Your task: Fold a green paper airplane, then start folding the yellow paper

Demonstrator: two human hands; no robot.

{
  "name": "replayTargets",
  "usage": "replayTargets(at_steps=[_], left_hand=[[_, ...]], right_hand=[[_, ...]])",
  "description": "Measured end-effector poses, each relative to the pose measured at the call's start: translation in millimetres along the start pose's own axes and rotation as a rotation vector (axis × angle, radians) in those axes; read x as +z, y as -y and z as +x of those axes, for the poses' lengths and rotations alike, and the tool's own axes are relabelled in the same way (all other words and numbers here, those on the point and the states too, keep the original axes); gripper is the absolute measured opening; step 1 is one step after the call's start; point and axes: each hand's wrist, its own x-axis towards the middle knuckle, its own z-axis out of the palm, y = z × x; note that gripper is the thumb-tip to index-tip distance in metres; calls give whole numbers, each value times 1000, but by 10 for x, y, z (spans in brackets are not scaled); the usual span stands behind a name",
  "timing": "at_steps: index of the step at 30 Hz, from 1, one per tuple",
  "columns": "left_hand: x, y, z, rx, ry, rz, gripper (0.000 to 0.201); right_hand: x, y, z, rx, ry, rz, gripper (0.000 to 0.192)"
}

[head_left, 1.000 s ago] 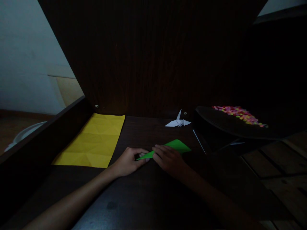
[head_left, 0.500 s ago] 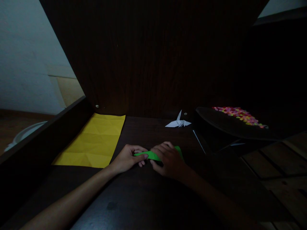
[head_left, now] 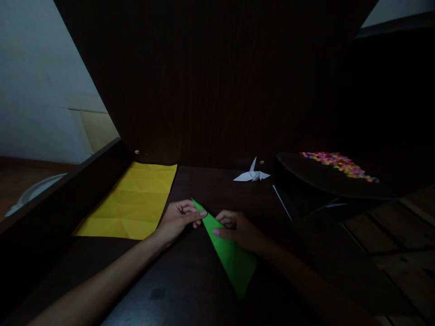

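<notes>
A green folded sheet of paper slants between my hands, its narrow tip up and left and its broad end down toward me. My left hand pinches it near the tip, thumb on top. My right hand grips its upper right edge, with the thumb on the face and the other fingers curled behind. Left of my hands lies a creased yellow sheet of paper. Beyond them, a white folded paper crane rests near the back panel.
A dark bag with colourful petal-like decoration stands at the right. A thin white strip lies beside it. The dark wooden table has a raised side board at left and a tall panel behind.
The green paper has turned from lying nearly flat and edge-on to slanting with its broad face showing. My right hand has rolled over so its thumb is on the face.
</notes>
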Motion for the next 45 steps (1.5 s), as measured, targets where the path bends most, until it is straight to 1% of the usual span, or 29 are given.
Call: replayTargets(at_steps=[3,7,12,19,23,28,34,42,45], left_hand=[[31,23,-24,-11,24,4,25],[70,17,-48,-12,42,10,25],[83,6,-57,12,36,30,30],[95,9,-89,42,39,71,30],[112,-6,-97,38,33,76,30],[119,-13,-82,54,5,62,39],[88,9,-77,58,27,30,37],[77,-87,-98,163,-77,246,43],[70,-104,-99,155,-66,304,43]], right_hand=[[63,-41,39,73,17,123,35],[114,-88,70,147,84,237,41],[101,-123,88,151,108,322,40],[135,-118,66,177,105,314,40],[157,-117,67,156,125,310,40],[139,-130,67,162,130,319,37],[108,-157,54,148,162,326,35],[62,-125,24,202,180,316,31],[61,-112,8,216,193,326,32]])
